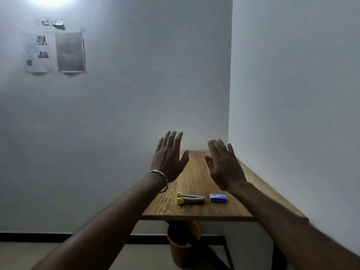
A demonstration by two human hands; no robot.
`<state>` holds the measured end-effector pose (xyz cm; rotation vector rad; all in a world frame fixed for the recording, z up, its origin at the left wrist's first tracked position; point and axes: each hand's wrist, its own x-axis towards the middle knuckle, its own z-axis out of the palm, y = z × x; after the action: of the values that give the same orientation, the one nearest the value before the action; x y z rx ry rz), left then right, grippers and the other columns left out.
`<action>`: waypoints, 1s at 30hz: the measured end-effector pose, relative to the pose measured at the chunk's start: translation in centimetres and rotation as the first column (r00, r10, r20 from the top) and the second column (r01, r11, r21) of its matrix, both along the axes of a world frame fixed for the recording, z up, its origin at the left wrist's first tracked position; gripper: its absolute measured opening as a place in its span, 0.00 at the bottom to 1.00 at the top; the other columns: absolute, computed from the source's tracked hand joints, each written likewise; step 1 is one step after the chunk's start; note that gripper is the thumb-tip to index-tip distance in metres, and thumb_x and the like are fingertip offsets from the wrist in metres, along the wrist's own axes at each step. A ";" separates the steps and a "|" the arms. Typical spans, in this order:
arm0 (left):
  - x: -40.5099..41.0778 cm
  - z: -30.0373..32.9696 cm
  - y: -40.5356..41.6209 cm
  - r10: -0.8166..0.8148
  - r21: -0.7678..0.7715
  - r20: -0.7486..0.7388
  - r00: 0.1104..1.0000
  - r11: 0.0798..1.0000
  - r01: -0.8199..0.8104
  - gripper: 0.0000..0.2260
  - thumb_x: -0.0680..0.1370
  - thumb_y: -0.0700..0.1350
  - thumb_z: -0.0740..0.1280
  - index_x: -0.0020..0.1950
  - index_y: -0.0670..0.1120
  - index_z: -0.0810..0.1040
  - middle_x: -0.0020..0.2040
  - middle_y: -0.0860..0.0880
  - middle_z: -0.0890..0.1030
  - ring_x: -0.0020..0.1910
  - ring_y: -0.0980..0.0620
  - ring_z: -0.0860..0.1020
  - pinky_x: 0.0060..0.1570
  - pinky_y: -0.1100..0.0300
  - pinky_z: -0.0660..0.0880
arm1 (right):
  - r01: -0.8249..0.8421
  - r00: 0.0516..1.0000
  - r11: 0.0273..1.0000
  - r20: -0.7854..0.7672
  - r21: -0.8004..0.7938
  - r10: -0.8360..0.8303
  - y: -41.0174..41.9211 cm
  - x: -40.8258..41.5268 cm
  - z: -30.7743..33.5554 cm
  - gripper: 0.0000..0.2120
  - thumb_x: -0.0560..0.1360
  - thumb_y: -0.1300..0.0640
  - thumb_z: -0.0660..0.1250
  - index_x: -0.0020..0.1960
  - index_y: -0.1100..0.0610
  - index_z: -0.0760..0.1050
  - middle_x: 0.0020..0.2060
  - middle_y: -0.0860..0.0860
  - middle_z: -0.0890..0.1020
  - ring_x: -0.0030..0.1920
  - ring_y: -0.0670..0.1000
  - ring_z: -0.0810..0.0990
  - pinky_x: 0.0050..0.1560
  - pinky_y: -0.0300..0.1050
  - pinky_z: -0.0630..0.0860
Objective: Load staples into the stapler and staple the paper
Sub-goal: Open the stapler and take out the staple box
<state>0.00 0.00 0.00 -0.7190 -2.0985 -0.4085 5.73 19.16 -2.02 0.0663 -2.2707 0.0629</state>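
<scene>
A small metal stapler (191,198) with yellow ends lies on its side near the front of a narrow wooden table (196,178). Just to its right sits a blue box of staples (218,198). My left hand (168,156), with a metal bangle on the wrist, is raised above the table with straight fingers spread, holding nothing. My right hand (224,164) is raised the same way, palm away from me, above and behind the staple box. Both hands are apart from the objects. I see no loose paper on the table.
White walls close in behind and on the table's right side. An orange bin (184,244) stands on the floor under the table's front edge. Printed sheets (55,52) are taped to the wall at upper left.
</scene>
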 end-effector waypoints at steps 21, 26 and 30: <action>-0.9 -9.2 -0.9 -0.205 -0.058 0.581 0.788 0.955 0.292 0.11 0.80 0.53 0.64 0.57 0.50 0.81 0.53 0.51 0.83 0.50 0.54 0.79 0.52 0.55 0.78 | -0.289 0.850 0.955 0.475 0.062 0.226 -1.6 -0.4 -6.4 0.14 0.80 0.48 0.61 0.62 0.49 0.78 0.54 0.47 0.81 0.56 0.50 0.77 0.61 0.51 0.66; -1.8 -9.3 -2.1 -0.337 0.080 0.657 0.674 0.920 0.382 0.15 0.76 0.54 0.70 0.62 0.54 0.78 0.54 0.58 0.80 0.53 0.62 0.77 0.50 0.70 0.73 | -0.323 0.842 0.946 0.461 0.010 0.282 -1.4 -0.7 -6.8 0.12 0.80 0.51 0.61 0.61 0.50 0.78 0.53 0.48 0.81 0.54 0.48 0.76 0.57 0.45 0.65; -2.7 -8.9 -2.8 -0.414 0.186 0.724 0.552 0.888 0.422 0.22 0.73 0.46 0.75 0.66 0.52 0.75 0.59 0.56 0.79 0.57 0.61 0.77 0.53 0.71 0.75 | -0.318 0.827 0.941 0.451 -0.120 0.337 -1.2 -1.0 -6.5 0.11 0.81 0.56 0.60 0.60 0.51 0.78 0.53 0.48 0.82 0.54 0.49 0.77 0.60 0.49 0.70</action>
<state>-2.69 -2.80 -8.88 -1.2241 -2.6772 -1.1345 4.74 17.97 -8.49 0.4690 -2.7156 0.3405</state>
